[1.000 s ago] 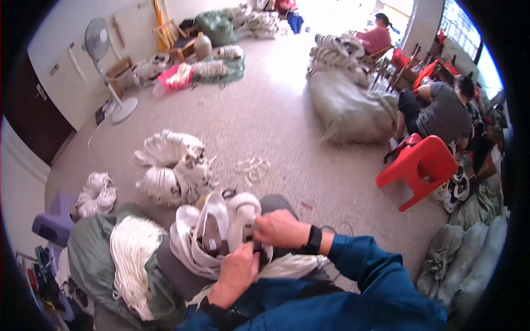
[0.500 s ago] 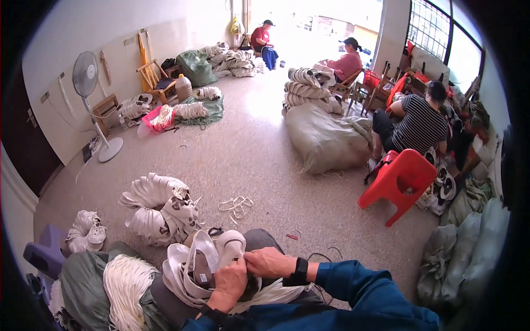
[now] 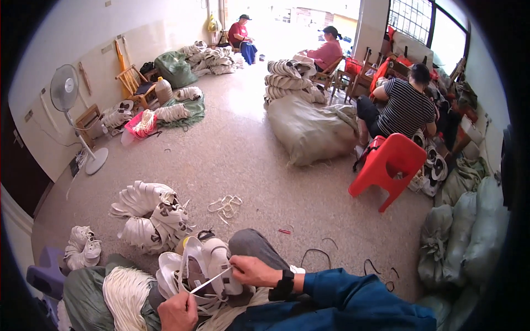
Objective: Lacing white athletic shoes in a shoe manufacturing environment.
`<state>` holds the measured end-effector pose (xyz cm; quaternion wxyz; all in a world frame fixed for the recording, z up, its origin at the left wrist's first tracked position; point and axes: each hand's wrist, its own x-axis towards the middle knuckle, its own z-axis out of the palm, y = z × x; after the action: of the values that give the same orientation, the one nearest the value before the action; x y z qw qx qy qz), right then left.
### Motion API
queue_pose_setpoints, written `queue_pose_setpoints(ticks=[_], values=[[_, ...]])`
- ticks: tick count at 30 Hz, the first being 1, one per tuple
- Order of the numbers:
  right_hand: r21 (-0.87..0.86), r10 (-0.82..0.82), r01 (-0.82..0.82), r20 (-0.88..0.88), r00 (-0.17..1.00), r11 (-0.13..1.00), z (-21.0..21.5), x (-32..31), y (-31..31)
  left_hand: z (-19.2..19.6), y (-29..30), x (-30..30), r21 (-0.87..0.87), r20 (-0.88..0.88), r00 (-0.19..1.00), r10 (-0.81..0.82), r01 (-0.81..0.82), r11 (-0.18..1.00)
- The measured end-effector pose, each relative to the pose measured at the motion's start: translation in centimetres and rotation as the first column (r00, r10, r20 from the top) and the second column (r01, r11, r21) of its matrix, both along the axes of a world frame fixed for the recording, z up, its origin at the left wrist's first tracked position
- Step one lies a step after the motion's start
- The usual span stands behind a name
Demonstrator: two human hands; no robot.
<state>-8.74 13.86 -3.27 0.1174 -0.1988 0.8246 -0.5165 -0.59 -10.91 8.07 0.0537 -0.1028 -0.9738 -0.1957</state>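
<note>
Hands (image 3: 215, 291) stretching white strap (image 3: 211, 279), shoe uppers (image 3: 201, 270)

The speckled floor (image 3: 232, 149) carries white shoe-upper piles (image 3: 149, 215), a stuffed sack (image 3: 312, 132) and a red chair (image 3: 389, 165).

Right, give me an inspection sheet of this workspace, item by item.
Surface: speckled floor, work done on the lap.
Job's things: white shoe upper on the lap; white lace stretched between both hands.
Clutter: stacks of white uppers, bundle of white laces, loose laces, big stuffed sack.
Hands: left hand pinches the lace's lower end; right hand pinches its upper end at the shoe.
Cables: black cords on the floor; fan's lead along the wall.
Surroundings: standing fan, red plastic chair, other people seated, working.
</note>
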Motion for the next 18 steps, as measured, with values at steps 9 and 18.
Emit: queue_pose_setpoints(ticks=[9,18], values=[[0.104,-0.105,0.113,-0.077,0.991,0.988,1.1,-0.6,0.8,-2.3,-7.0,0.0,0.265,-0.212,0.850,0.482,-0.425,0.866],[-0.780,0.480,0.244,0.565,0.671,0.577,8.1,1.7,2.3,-3.0,7.9,0.2,0.852,0.334,0.906,-0.261,-0.172,0.495]])
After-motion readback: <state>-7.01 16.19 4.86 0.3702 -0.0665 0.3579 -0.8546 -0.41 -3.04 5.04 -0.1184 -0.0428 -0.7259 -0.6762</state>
